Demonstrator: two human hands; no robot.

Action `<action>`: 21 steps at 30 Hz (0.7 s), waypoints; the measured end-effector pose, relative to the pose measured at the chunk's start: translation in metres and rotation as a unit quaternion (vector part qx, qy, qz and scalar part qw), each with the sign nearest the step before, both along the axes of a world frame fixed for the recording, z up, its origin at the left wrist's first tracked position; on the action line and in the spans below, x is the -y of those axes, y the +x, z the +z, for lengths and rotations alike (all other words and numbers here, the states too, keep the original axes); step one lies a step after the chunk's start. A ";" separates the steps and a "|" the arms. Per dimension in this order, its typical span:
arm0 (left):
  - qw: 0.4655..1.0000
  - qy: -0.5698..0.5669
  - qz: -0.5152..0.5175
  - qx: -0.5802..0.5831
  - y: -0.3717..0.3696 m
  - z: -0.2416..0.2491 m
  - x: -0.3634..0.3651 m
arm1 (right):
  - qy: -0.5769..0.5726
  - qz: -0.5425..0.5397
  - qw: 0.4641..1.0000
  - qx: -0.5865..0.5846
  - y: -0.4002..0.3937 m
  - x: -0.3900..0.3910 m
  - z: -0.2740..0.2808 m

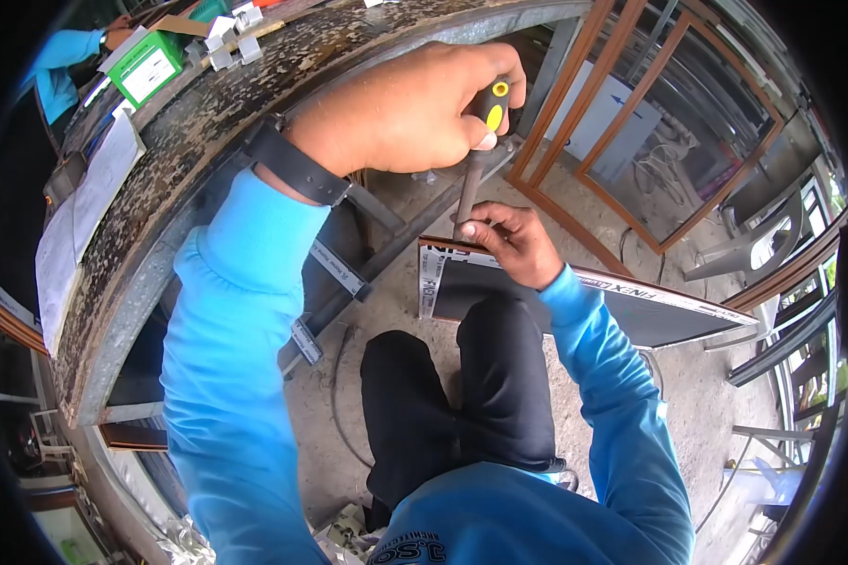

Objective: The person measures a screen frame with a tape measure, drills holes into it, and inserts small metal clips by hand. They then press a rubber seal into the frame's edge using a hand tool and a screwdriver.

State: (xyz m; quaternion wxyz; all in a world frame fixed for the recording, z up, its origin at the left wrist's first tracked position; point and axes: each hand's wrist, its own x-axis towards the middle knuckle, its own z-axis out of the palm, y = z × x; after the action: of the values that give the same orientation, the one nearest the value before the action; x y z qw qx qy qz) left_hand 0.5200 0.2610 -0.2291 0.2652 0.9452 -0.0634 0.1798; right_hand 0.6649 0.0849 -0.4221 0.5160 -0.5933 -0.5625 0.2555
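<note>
My left hand [415, 104], with a dark watch on its wrist, is wrapped round the black and yellow handle of a screwdriver [469, 193]. The shaft points down to the upper edge of a framed mesh panel [575, 294]. At that edge my right hand [513, 243] is closed, thumb and fingers pinching near the screwdriver's tip. Whatever small piece lies between those fingertips is hidden. Printed tape runs along the panel's frame, which stands on edge in front of my knees.
A worn workbench [193, 155] runs along the left, bearing a green box [143, 68], metal brackets [234, 38] and a paper sheet [85, 226]. Brown window frames [622, 160] lean behind the panel. A plastic chair [758, 240] stands right. Another person's blue sleeve [61, 61] shows upper left.
</note>
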 end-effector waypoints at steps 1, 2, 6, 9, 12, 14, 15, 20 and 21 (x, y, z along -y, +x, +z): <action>1.000 0.004 0.008 -0.014 -0.001 -0.001 0.001 | 0.014 -0.007 1.000 0.012 -0.004 -0.001 0.000; 1.000 -0.004 0.007 -0.010 -0.001 -0.002 0.001 | 0.029 -0.014 0.999 0.024 -0.006 -0.002 0.000; 0.999 -0.032 0.003 -0.010 -0.002 -0.011 -0.001 | 0.021 -0.022 0.998 0.054 -0.010 0.001 0.005; 0.999 -0.047 0.000 -0.021 -0.002 -0.013 -0.002 | 0.028 -0.026 0.998 0.056 -0.011 0.001 0.004; 0.998 -0.059 -0.003 -0.028 -0.003 -0.015 -0.003 | 0.023 -0.032 0.997 0.068 -0.013 0.001 0.004; 0.998 -0.054 -0.002 -0.034 -0.004 -0.013 -0.002 | 0.024 -0.035 0.995 0.086 -0.012 0.002 0.005; 0.998 -0.045 0.000 -0.038 -0.005 -0.011 -0.001 | 0.024 -0.037 0.996 0.083 -0.012 0.002 0.005; 0.998 -0.058 -0.010 -0.036 -0.004 -0.012 -0.003 | 0.022 -0.044 0.995 0.087 -0.014 0.003 0.006; 0.997 -0.059 -0.012 -0.038 -0.004 -0.013 -0.003 | 0.024 -0.044 0.995 0.089 -0.014 0.002 0.006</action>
State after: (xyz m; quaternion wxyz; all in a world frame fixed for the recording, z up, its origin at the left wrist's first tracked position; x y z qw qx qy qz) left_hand 0.5161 0.2638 -0.2420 0.3250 0.9332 -0.0539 0.1439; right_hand 0.6508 0.0825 -0.4164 0.4886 -0.6252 -0.5858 0.1651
